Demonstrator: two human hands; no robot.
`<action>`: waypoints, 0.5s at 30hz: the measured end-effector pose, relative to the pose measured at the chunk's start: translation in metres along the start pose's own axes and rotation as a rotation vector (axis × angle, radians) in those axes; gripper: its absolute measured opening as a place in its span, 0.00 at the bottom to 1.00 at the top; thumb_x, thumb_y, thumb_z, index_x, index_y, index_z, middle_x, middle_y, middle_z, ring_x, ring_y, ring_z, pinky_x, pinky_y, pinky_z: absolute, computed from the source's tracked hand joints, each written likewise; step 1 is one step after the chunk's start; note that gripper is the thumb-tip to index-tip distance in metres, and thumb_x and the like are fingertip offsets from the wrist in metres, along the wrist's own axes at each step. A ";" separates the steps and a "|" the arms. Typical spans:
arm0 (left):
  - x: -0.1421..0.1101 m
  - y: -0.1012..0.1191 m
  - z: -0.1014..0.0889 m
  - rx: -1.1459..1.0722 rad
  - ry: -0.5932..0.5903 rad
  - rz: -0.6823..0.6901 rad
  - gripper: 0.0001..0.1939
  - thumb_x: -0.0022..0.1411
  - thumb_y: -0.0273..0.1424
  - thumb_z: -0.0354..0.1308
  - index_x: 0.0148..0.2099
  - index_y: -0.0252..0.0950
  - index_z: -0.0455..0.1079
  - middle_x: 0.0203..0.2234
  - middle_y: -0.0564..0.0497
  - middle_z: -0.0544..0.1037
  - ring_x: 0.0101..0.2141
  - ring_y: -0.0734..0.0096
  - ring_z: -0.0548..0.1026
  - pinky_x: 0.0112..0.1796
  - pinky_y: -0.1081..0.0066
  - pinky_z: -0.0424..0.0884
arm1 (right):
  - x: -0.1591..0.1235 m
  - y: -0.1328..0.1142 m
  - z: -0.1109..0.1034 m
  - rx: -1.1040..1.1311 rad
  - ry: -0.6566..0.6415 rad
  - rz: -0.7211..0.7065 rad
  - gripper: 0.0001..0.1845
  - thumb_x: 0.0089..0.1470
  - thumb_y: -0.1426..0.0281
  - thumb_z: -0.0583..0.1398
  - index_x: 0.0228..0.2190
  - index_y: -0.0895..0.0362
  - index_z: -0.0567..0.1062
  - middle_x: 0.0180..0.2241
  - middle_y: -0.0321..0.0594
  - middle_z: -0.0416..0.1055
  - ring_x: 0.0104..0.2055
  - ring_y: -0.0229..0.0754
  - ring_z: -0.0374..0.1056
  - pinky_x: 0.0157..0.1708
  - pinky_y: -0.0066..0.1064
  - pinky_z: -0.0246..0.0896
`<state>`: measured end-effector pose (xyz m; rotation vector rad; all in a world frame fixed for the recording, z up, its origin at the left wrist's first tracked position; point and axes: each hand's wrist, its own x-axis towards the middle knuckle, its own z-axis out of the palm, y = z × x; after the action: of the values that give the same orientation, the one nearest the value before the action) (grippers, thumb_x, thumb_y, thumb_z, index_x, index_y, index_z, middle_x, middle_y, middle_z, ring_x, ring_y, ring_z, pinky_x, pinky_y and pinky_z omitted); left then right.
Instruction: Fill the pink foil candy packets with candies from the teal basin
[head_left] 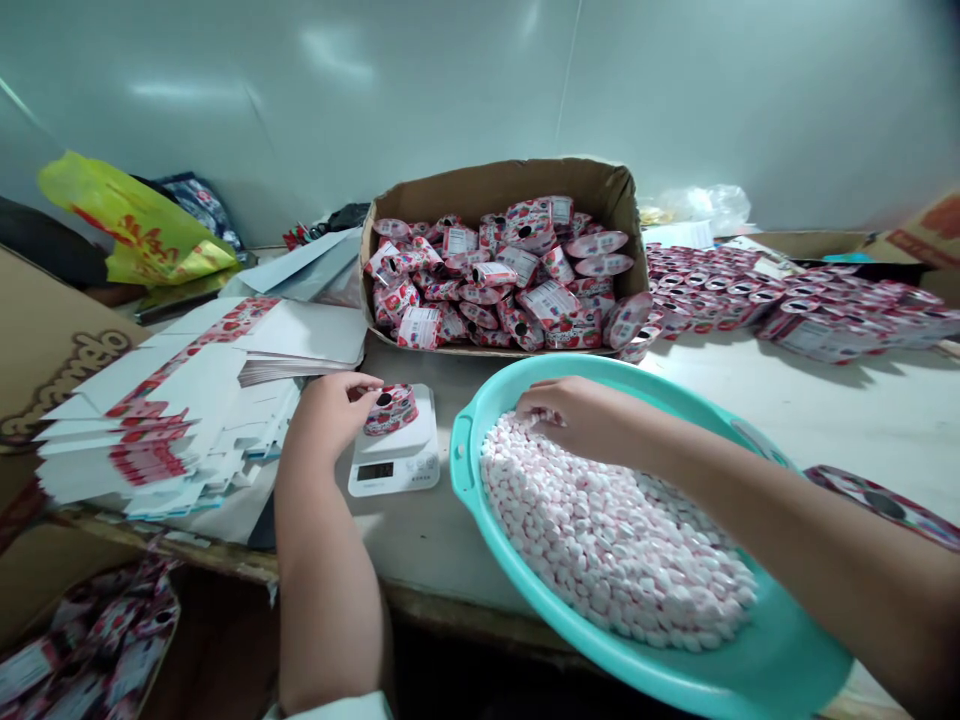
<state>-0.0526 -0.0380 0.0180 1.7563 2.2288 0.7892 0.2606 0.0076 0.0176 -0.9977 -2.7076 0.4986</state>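
A small red-and-pink printed box [391, 410] with a dark round opening stands on a white digital scale [396, 480]. My left hand [341, 405] is at the box's left side, thumb and fingers closed at its upper edge. White-and-pink candies [600, 540] fill much of a turquoise basin [480, 520]. Over the far left part of the heap, my right hand [566, 415] reaches in with curled fingers touching the candies. Its fingertips are partly hidden, and the forearm crosses the basin's right side.
Behind the scale, a cardboard carton [626, 200] holds many printed boxes. More printed boxes [720, 290] lie in rows to the right. Flat white cartons [187, 400] are stacked on the left, near a yellow bag [142, 225]. The table edge runs close below.
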 end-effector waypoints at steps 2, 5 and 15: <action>-0.001 0.000 -0.002 -0.002 -0.022 0.005 0.13 0.57 0.36 0.58 0.42 0.40 0.81 0.38 0.48 0.83 0.38 0.59 0.78 0.37 0.68 0.69 | 0.000 0.001 0.002 0.003 -0.011 0.010 0.09 0.56 0.77 0.56 0.33 0.55 0.76 0.35 0.43 0.77 0.34 0.44 0.69 0.34 0.33 0.59; 0.000 -0.001 -0.003 -0.003 -0.041 0.032 0.13 0.58 0.35 0.58 0.42 0.40 0.81 0.39 0.48 0.83 0.39 0.58 0.78 0.38 0.67 0.69 | -0.001 0.003 0.004 0.008 -0.006 0.014 0.11 0.55 0.78 0.56 0.34 0.54 0.77 0.37 0.44 0.78 0.36 0.45 0.70 0.35 0.33 0.60; 0.003 -0.001 0.000 -0.014 -0.038 0.084 0.14 0.58 0.36 0.57 0.41 0.39 0.81 0.42 0.47 0.83 0.42 0.57 0.78 0.44 0.66 0.70 | -0.003 0.009 0.002 -0.065 -0.064 0.074 0.12 0.53 0.79 0.58 0.37 0.53 0.78 0.36 0.43 0.78 0.33 0.45 0.71 0.31 0.33 0.60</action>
<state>-0.0545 -0.0352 0.0174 1.8538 2.1326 0.7800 0.2677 0.0112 0.0118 -1.1215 -2.7676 0.4663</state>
